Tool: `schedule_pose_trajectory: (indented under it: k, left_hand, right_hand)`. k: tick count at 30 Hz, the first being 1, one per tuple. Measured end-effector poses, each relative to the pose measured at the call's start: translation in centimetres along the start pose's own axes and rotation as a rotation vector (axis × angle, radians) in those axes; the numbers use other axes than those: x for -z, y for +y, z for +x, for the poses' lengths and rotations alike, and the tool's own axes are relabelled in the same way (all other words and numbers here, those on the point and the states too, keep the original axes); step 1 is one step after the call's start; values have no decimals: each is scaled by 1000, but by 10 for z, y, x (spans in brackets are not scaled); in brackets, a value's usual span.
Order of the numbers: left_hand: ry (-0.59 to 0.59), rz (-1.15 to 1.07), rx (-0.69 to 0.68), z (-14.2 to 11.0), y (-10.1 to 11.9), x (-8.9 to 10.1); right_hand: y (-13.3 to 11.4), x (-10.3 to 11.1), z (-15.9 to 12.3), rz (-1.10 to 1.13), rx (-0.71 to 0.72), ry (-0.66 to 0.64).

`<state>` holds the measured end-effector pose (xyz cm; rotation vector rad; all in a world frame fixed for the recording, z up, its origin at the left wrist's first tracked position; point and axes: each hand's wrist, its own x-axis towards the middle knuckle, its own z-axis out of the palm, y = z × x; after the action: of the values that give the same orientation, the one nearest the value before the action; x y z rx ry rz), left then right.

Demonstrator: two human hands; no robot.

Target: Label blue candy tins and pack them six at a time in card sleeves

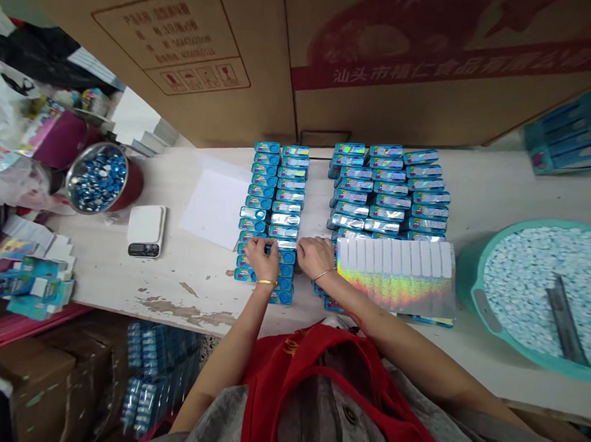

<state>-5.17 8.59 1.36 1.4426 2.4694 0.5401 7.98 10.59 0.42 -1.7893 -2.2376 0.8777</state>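
Note:
Two rows of small blue boxes (262, 191) stand packed on the table before me. A narrow shiny sticker (287, 244) lies across one box in the right-hand row, between my two hands. My left hand (263, 259) has its fingers pinched at the sticker's left end. At its right end are the bent, closed fingers of my right hand (315, 256). Boxes farther up that row carry similar shiny strips; those nearer me show plain blue tops (286, 271). A holographic sticker sheet (395, 274) with white strips lies beside my right forearm, over more blue boxes (387, 201).
Large cartons (225, 63) wall off the table's back. On the left are a white scale (146, 230), a white paper (216, 203) and a pot of blue-silver pieces (98, 179). At right stands a turquoise basin (481, 299) of small white pieces with a dark scoop (564, 317).

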Motion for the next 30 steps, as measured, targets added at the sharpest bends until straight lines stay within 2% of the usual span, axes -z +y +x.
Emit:
schedule_pose_trajectory:
  k: [5, 12, 14, 16, 18, 19, 21, 22, 24, 27, 30]
  left_hand:
    - [1, 119, 10, 5, -1, 4]
    - [-36, 147, 93, 15, -4, 7]
    - [-44, 158, 126, 17, -3, 9]
    - [-6, 139, 90, 15, -1, 12]
    - [-3, 19, -60, 4, 3, 13]
    - [-59, -80, -154, -5, 7, 12]
    - [-283, -289, -285, -30, 18, 5]
    - [-409, -368, -292, -44, 24, 1]
    - [-579, -450, -194, -69, 37, -11]
    - [-615, -509, -25, -92, 54, -27]
    - [-587, -556, -40, -98, 68, -32]
  right_hand:
    - [1, -4, -3, -68, 19, 8]
    - [-2, -20, -5, -105, 164, -51]
    - [-2, -17, -5, -111, 202, -65]
    - [3, -5, -7, -115, 257, -56]
    - [19, 15, -17, -99, 290, 26]
    - [32, 26, -24, -83, 285, 96]
    - [65, 45, -45, -62, 240, 246]
    - [84, 52, -56, -70, 219, 295]
    - [120, 55, -80, -126, 229, 292]
    - [157, 40, -105, -200, 288, 232]
    - [164, 19, -114, -208, 318, 217]
